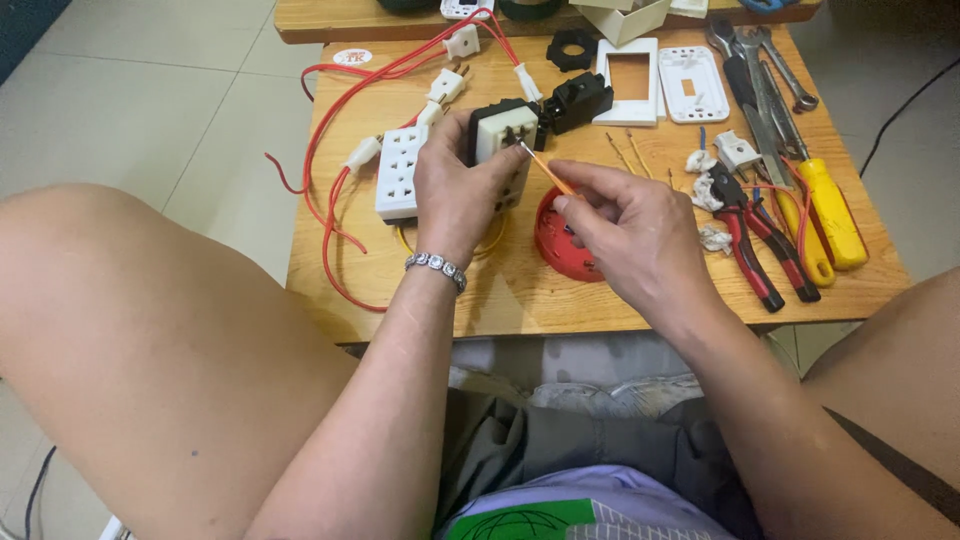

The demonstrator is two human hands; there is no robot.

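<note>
A smooth white plastic socket module point(503, 135) is being held over a bench point(520, 290) of matt, grained wood. Glossy red insulation is being shown on the wires point(330, 215), bare grey metal on the wrenches point(765, 70), and shiny yellow plastic on the screwdriver handle point(835, 215).

**A home electrical bench on a tiled floor**

We see a makeshift repair corner, likely in a home. A low wooden table point(520, 290) sits on pale floor tiles point(150, 110), and we sit at it with bare knees. At three o'clock lie pliers point(745, 235), a yellow-handled screwdriver point(832, 212) and wrenches point(765, 70). At twelve o'clock rest white switch plates point(660, 82); at ten o'clock, red wires point(345, 110) and a white socket strip point(402, 172).
</note>
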